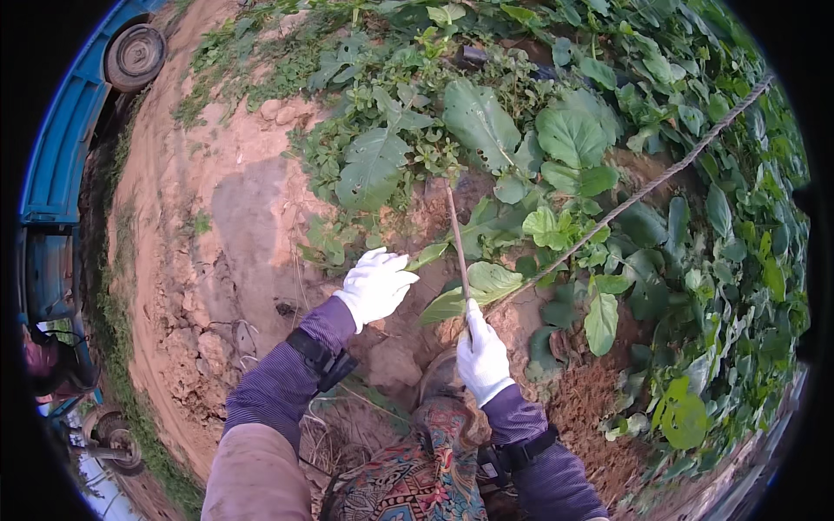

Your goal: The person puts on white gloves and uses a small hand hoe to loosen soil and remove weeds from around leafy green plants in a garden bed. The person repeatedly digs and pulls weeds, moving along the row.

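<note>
My right hand (483, 361), in a white glove, grips a thin brown stick (457, 234). The stick slants away from me, its far end among low leaves near bare soil. A twisted rope (658, 179) comes down from the upper right and drops out of sight by broad leaves next to my right hand; whether it meets the stick is hidden. My left hand (376, 286), also white-gloved, hovers over the soil with thumb and fingers apart. Its fingertips are close to a narrow green leaf (427, 255); contact cannot be told. A broad pale leaf (493, 280) lies beside the stick.
Dense leafy plants (651, 260) cover the right side. A dark pipe-like piece (474, 56) lies among leaves at the top. Clods (215, 352) dot the dirt at left. Beyond stands a blue trailer (62, 143) with a wheel (135, 57). My shoe (443, 374) is below.
</note>
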The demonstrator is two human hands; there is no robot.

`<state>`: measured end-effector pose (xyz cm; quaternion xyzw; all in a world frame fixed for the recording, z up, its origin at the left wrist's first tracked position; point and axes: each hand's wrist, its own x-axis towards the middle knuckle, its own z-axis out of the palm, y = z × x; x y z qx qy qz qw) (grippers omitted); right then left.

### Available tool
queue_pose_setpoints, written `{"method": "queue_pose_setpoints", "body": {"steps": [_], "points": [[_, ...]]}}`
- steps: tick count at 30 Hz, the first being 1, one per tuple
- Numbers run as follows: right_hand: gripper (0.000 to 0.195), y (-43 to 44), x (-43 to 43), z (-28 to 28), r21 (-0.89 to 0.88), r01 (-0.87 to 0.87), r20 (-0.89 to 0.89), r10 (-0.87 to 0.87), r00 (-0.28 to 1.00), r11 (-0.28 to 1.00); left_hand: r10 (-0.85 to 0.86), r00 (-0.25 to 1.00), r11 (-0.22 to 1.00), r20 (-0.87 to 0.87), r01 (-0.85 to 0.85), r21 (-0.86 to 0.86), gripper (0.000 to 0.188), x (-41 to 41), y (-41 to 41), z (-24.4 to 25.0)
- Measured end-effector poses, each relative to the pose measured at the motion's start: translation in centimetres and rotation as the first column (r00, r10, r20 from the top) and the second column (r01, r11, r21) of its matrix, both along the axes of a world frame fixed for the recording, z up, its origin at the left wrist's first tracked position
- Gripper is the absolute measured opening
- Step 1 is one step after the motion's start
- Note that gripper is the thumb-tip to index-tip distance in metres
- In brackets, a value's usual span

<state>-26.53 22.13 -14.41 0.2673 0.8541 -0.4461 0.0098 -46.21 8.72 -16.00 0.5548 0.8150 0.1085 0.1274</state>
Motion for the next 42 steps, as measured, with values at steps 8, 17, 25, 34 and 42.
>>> {"method": "queue_pose_setpoints", "body": {"steps": [8, 17, 25, 34, 42], "points": [[0.056, -0.2, -0.9, -0.6, 0.006, -0.217, 0.221, 0.210, 0.952, 0.976, -0.001, 0.997, 1.000, 0.075, 0.003, -0.019, 0.022, -0.7, -0.1, 1.1], [0.060, 1.0, -1.2, -0.1, 0.064, -0.106, 0.078, 0.101, 0.992, 0.992, 0.052, 0.992, 0.998, 0.119, -0.054, 0.017, 0.028, 0.2, -0.6, 1.3], [0.053, -1.2, 4.2, -0.5, 0.028, -0.142, 0.097, 0.139, 0.986, 0.989, 0.223, 0.950, 0.975, 0.218, -0.216, -0.058, 0.051, -9.4, 2.1, 3.2], [0.057, 1.2, -4.4, -1.2, -0.111, -0.065, -0.170, 0.046, 0.984, 0.992, 0.455, 0.709, 0.816, 0.538, -0.574, 0.067, 0.049, -14.9, -0.9, 1.4], [0.052, -1.6, 3.5, -0.9, -0.035, -0.292, -0.066, 0.289, 0.955, 0.956, 0.441, 0.676, 0.796, 0.590, -0.598, 0.089, 0.044, -12.3, -3.5, 0.1]]}}
